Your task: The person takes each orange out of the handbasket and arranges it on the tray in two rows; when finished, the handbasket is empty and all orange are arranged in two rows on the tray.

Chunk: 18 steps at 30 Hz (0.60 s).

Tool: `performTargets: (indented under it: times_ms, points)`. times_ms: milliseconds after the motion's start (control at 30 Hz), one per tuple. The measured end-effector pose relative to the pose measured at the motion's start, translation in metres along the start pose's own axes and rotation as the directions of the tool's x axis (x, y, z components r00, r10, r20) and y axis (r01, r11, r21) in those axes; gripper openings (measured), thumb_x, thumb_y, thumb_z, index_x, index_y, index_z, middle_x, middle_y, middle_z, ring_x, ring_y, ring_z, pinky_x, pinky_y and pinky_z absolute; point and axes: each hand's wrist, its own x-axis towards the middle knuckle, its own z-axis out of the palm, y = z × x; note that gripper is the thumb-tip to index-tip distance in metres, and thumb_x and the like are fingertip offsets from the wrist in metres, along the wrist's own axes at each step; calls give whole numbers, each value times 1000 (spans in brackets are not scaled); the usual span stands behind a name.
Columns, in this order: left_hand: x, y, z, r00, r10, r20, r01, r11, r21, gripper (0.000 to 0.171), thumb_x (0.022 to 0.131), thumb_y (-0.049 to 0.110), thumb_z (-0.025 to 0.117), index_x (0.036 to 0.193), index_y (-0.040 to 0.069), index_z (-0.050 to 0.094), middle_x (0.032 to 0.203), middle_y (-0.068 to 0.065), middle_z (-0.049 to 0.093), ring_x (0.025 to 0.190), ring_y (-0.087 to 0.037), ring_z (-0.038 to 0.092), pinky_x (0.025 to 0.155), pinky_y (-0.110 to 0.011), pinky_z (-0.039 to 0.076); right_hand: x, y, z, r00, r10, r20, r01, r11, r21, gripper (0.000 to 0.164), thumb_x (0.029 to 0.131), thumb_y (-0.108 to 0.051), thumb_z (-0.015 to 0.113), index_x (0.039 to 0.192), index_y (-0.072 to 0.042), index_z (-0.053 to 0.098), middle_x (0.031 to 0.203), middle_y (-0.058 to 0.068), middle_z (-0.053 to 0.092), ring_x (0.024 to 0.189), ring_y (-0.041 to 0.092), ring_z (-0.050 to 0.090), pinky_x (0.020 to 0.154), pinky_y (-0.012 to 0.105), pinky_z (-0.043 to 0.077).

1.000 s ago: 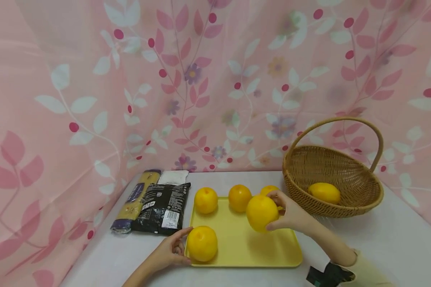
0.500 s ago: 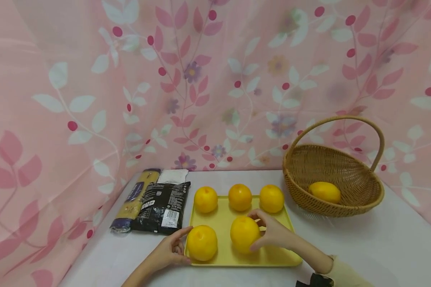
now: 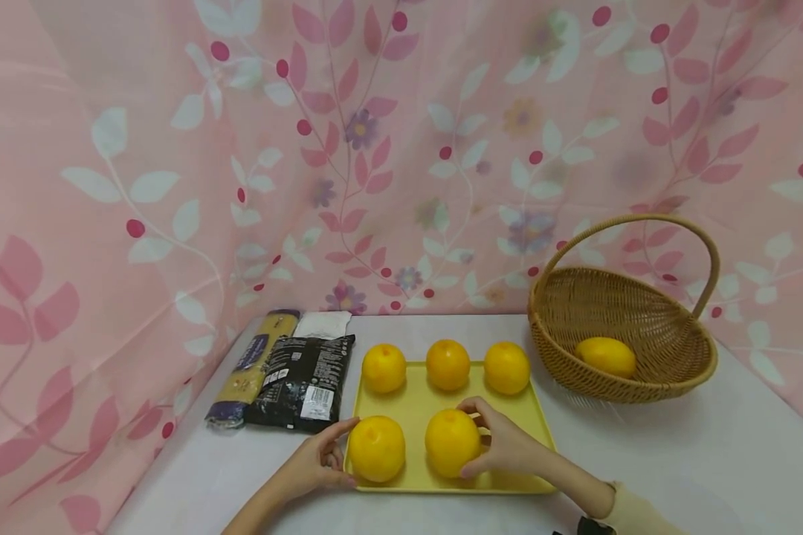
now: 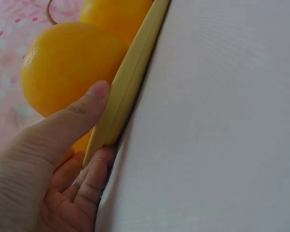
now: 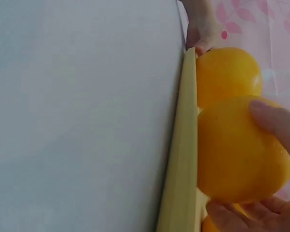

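My right hand [image 3: 502, 446] holds a large yellow-orange orange [image 3: 451, 443] between thumb and fingers, low over the front middle of a yellow tray [image 3: 415, 405]. In the right wrist view the thumb lies on one side of this orange [image 5: 241, 150] and the fingers curl below it. My left hand [image 3: 311, 464] grips the tray's left edge at the front corner, its thumb against the rim [image 4: 128, 87] in the left wrist view. Beside it another orange [image 3: 377, 449] sits at the tray's front left. Along the back stand three more: left [image 3: 384, 368], middle [image 3: 447, 365] and right [image 3: 506, 368].
At the right a wicker basket [image 3: 616, 312] with a tall handle holds a yellow oval fruit [image 3: 605, 357]. To the left lie a black package [image 3: 301, 383], a long yellow-and-purple packet [image 3: 254, 368] and a white packet [image 3: 323, 325]. A pink floral curtain [image 3: 401, 148] hangs behind the white table.
My right hand has carried its orange left and down, from over the tray's right side to its front middle. The back right orange now shows fully. My left hand stays at the tray edge.
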Motion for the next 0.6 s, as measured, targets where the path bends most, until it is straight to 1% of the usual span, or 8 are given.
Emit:
performTargets:
  times_ms: [133,200,267,333,400,500,600]
  points:
    - [1,0,0,1000,-4,-2,4,1000,-11,80,68,5,77,132,-10,32,70,-12,54,61,-9,48,54,-21,45,-2,1,-2,1000,7,26,-7,1000,1,82,66,-20,80,131,-1,34,125,12,41,109,33,42,87,44,40]
    - [1,1,1,1000,-9,-5,9,1000,-14,80,68,5,77,133,-9,32,70,-10,54,61,-8,48,54,-21,44,-3,2,-2,999,14,41,-14,1000,5,80,67,-20,80,130,-1,36,126,10,42,111,32,41,88,43,39]
    - [1,0,1,1000,-10,-7,10,1000,-15,80,67,5,77,132,-9,32,69,-11,53,61,-8,48,54,-21,44,-4,1,-2,998,24,53,-24,1000,6,77,68,-20,79,129,-1,37,124,9,43,109,30,43,88,43,38]
    - [2,-2,2,1000,-7,-6,7,1000,-21,80,67,4,77,132,-10,32,70,-12,53,61,-9,48,54,-21,44,-5,1,-3,997,39,63,-39,999,4,78,68,-21,79,130,0,35,124,10,43,107,29,43,87,42,39]
    - [3,-7,2,1000,-7,-2,7,1000,-21,80,67,4,76,132,-10,32,70,-14,53,61,-10,49,54,-21,45,-6,0,-5,996,46,70,-46,999,-1,82,69,-21,79,132,2,32,126,13,41,106,29,44,87,42,39]
    - [4,-18,0,1000,-11,-1,11,1000,-3,81,68,5,77,134,-8,31,71,-12,54,61,-10,49,54,-22,45,-9,-2,-11,995,41,89,-43,999,17,88,70,-20,78,135,6,24,129,19,37,108,33,44,89,44,38]
    - [3,-27,-2,1000,-22,-10,22,1000,11,82,67,7,77,135,-4,32,71,-8,54,61,-8,49,54,-22,45,-12,-9,-24,991,19,131,-26,998,51,86,74,-17,75,135,10,21,129,26,35,112,39,41,90,47,36]
